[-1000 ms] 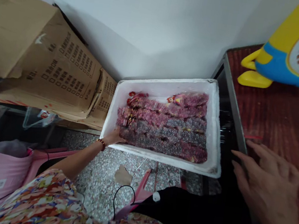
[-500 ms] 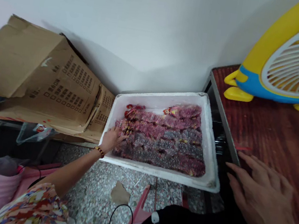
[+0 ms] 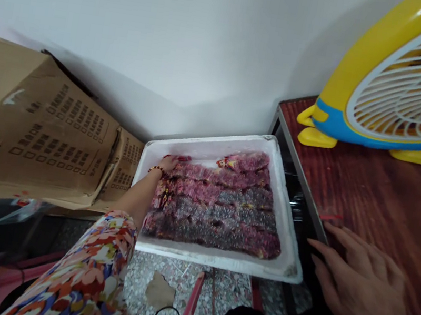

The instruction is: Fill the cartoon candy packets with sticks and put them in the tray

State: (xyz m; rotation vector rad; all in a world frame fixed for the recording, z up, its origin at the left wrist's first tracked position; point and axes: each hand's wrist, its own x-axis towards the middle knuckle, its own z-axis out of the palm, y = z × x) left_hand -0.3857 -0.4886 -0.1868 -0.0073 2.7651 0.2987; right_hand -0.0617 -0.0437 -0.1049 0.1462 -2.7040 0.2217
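A white foam box [image 3: 218, 261] holds rows of small wrapped packets [image 3: 205, 211], some pinkish, some dark grey-purple, in clear plastic. My left hand [image 3: 169, 163], with a beaded bracelet at the wrist, reaches into the box's back left corner. Its fingers lie over the end of the back row, beside a red packet end [image 3: 184, 158]; fingertips show only in part, and I see nothing lifted. Over on the right, my right hand [image 3: 365, 288] rests on the edge of a reddish-brown wooden table [image 3: 388, 196], fingers stretched and holding nothing.
A yellow and blue fan [image 3: 328, 117] stands on the table. Brown cardboard boxes [image 3: 65, 140] lean at the left of the foam box. Below are a pink plastic stool [image 3: 193, 304], a cardboard scrap [image 3: 160, 290] on the speckled floor, and a white wall [image 3: 153, 36] behind.
My left hand has moved from the left end of the middle rows to the back left corner of the box. The view has shifted slightly; my right hand stays on the table edge.
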